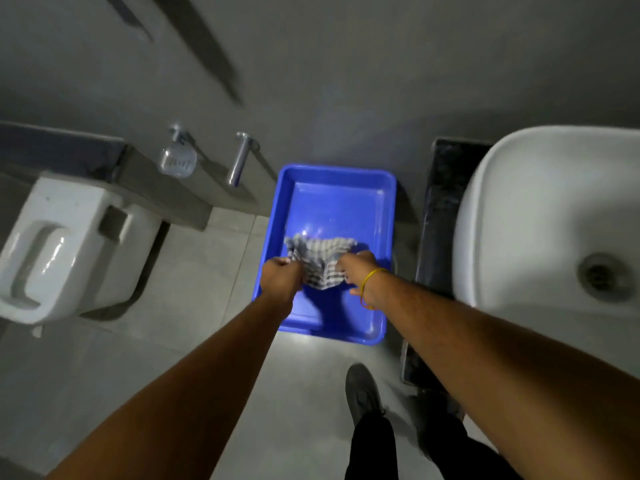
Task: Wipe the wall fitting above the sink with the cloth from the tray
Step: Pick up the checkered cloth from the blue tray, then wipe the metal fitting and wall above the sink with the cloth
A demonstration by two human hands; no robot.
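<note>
A blue plastic tray (339, 188) stands on the floor against the wall, between the toilet and the sink. A grey-and-white checked cloth (320, 259) hangs bunched over the tray's near half. My left hand (280, 277) grips its left edge and my right hand (360, 275), with a yellow band at the wrist, grips its right edge. The white sink basin (540, 216) is at the right, its drain showing. No fitting above the sink is in view.
A white toilet (59, 244) stands at the left below a grey ledge. A chrome soap dish (177, 160) and a chrome holder (240, 157) stick out of the wall left of the tray. A dark counter edge (438, 216) borders the sink. My shoe (363, 393) rests on the tiled floor.
</note>
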